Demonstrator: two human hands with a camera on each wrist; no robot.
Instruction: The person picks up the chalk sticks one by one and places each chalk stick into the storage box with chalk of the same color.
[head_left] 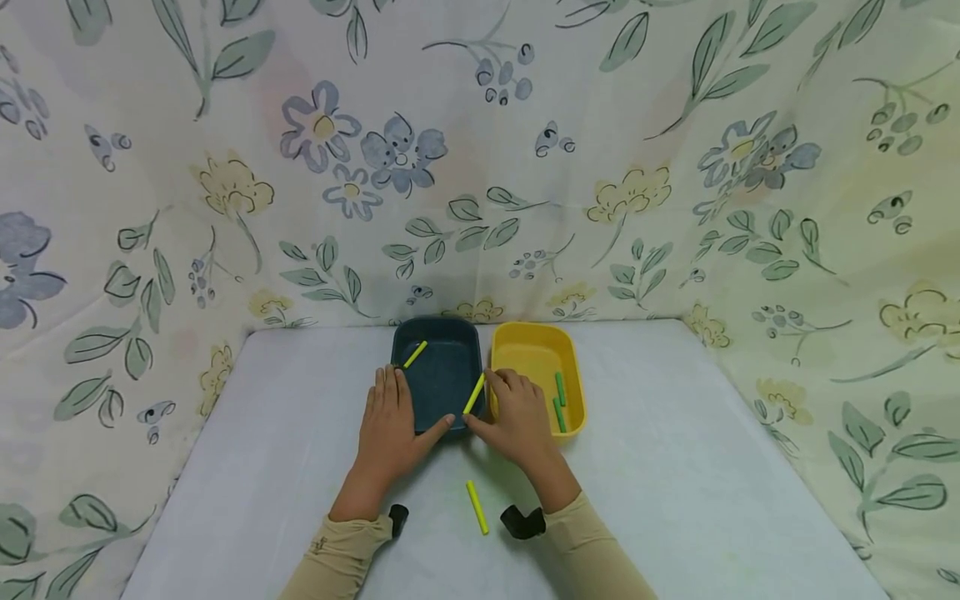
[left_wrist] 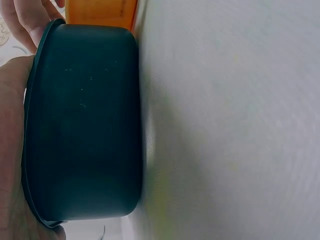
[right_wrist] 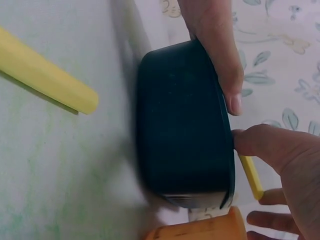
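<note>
In the head view my left hand (head_left: 390,425) rests at the near-left corner of a dark blue tub (head_left: 442,379). Its fingers lie straight along the left rim, and the thumb reaches over the near rim. My right hand (head_left: 521,417) holds a yellow chalk stick (head_left: 475,393) lengthwise between thumb and index finger, above the tub's right rim. Inside the tub a second yellow chalk stick (head_left: 416,354) leans near the left wall. The right wrist view shows the right thumb touching the tub's rim, with the held chalk (right_wrist: 251,177) partly behind it.
Close against the dark tub's right side stands a yellow tub (head_left: 528,350) with two green chalk pieces (head_left: 559,408) in it. Another yellow chalk stick (head_left: 477,507) lies on the white table (head_left: 660,500) between my forearms. Floral cloth (head_left: 480,192) hangs behind the table.
</note>
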